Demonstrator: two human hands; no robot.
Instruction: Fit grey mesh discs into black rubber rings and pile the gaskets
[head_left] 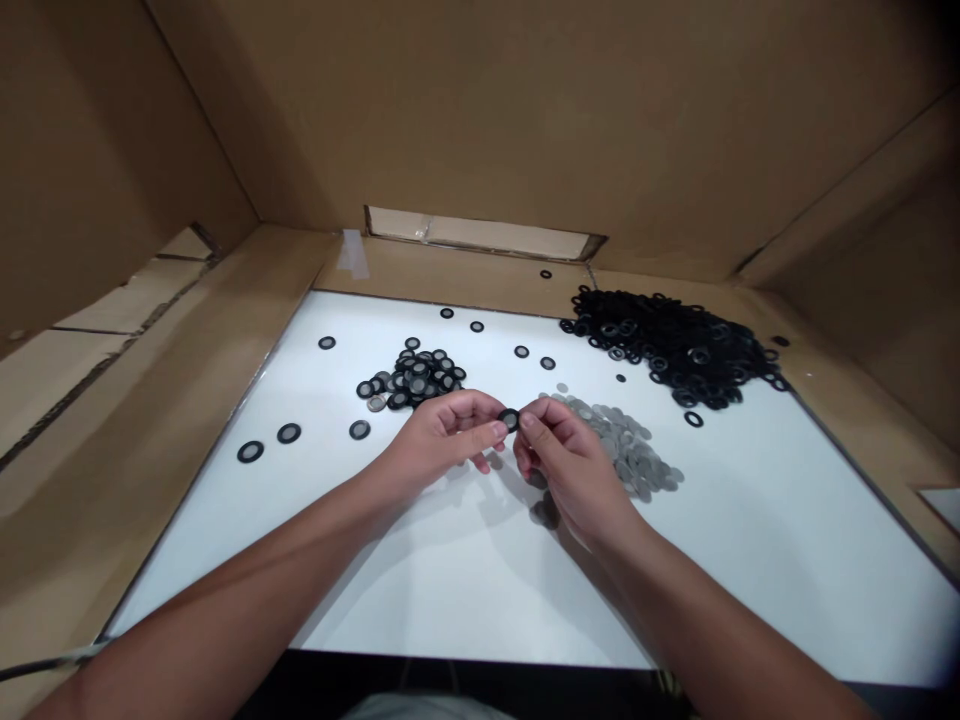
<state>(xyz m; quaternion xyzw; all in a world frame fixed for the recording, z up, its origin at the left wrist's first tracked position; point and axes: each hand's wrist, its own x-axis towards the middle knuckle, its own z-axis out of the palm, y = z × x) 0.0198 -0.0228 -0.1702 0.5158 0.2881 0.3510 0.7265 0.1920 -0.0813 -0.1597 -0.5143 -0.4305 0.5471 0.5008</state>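
Both of my hands meet above the white board, with a small black rubber ring (pixel 509 420) pinched between their fingertips. My left hand (pixel 448 437) grips it from the left and my right hand (pixel 568 470) from the right. The fingers hide part of the ring. Just beyond my right hand lies a pile of grey mesh discs (pixel 626 445). A heap of black rings with mesh centres (pixel 412 375) sits beyond my left hand. Farther back on the right is a large heap of black rubber rings (pixel 667 345).
Several single mesh-centred rings lie spread on the white board (pixel 450 570), including one (pixel 250 451) at the left. Brown cardboard walls (pixel 525 110) surround the board on the far and side edges. A stray black ring (pixel 545 273) rests on the cardboard ledge at the back.
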